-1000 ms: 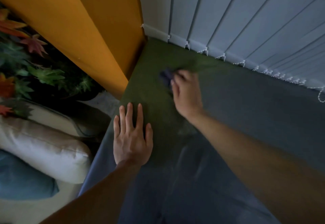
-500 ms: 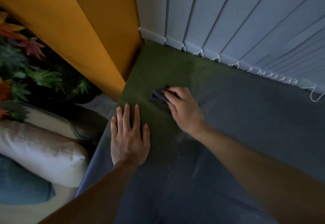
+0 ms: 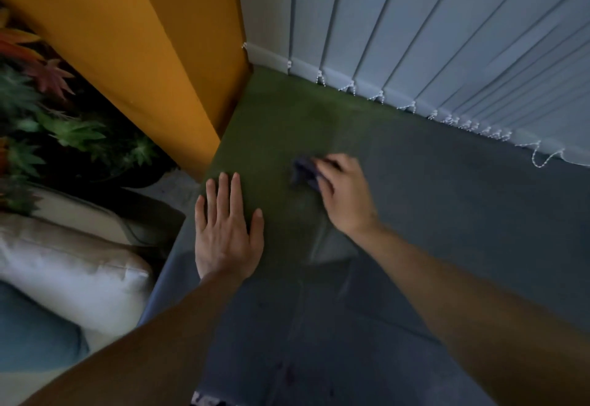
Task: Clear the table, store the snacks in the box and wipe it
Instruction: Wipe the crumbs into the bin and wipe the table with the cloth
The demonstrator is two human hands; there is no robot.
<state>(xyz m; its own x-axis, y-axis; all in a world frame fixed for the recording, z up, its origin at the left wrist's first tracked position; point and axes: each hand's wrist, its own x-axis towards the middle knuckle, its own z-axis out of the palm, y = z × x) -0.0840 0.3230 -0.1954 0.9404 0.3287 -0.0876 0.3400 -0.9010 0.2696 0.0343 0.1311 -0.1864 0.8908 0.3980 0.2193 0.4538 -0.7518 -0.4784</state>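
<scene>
a dim corner is shown, where a dull grey tabletop is met by pale vertical blinds along its far edge and by an orange panel on the left. a patch of the top near that corner is tinted green.

a small dark blue cloth is pressed to the tabletop on the green patch, roughly midway between the near edge and the blinds. it is bunched and blurred, so no long axis can be made out. it is gripped under the curled fingers of the right hand, and only its left part shows past the fingertips, toward the orange panel. from this the wiping step is judged to be under way.

the left hand is laid flat on the top, fingers straight and slightly spread, thumb out to the right; nothing is held by it. it is placed near the left edge, to the near-left of the cloth and apart from it, with bare green surface between them. a stroke drawn leftward would soon be met by that hand, while the wide grey stretch lies to the right of the cloth.

past the left edge and lower down, artificial leaves, a white cushion and a blue cushion are seen.
</scene>
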